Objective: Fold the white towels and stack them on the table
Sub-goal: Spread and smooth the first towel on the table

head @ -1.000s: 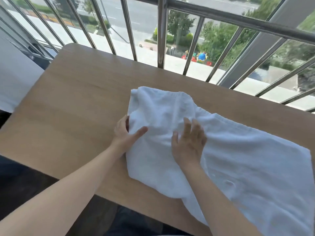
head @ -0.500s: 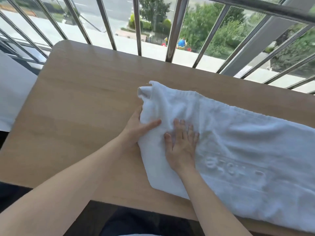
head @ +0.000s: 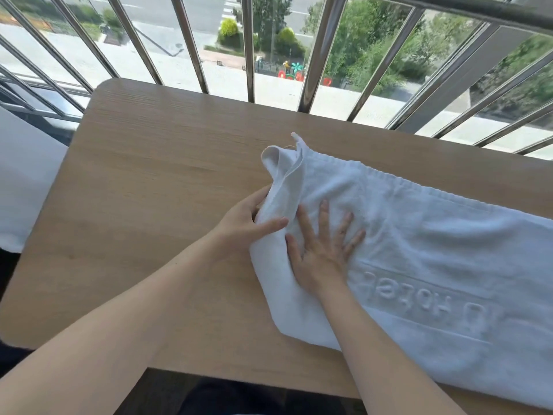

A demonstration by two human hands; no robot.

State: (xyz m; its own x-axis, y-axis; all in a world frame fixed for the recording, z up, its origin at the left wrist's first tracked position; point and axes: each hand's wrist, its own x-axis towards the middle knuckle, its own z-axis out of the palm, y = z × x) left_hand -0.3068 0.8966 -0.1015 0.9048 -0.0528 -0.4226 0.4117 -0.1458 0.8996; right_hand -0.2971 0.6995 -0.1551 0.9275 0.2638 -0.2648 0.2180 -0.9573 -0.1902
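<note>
A: Where is the towel (head: 419, 250)?
B: It lies on the table (head: 155, 187), from frame centre to the lower right edge.
A: And the hands?
B: Left hand (head: 242, 224) at its left end, right hand (head: 321, 250) on top. The railing (head: 323, 52) stands behind the table.

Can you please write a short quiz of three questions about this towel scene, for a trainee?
1. True or false: the right hand lies flat on the white towel with its fingers spread.
2. What does the left hand grip? A) the railing B) the left end of the towel C) the table edge
3. Fill in: the raised letters on the towel include the word ____.

Key
1. True.
2. B: its thumb is over the raised, bunched end and its fingers are behind it.
3. "Hotel", seen upside down; the letters before it are unclear.
</note>
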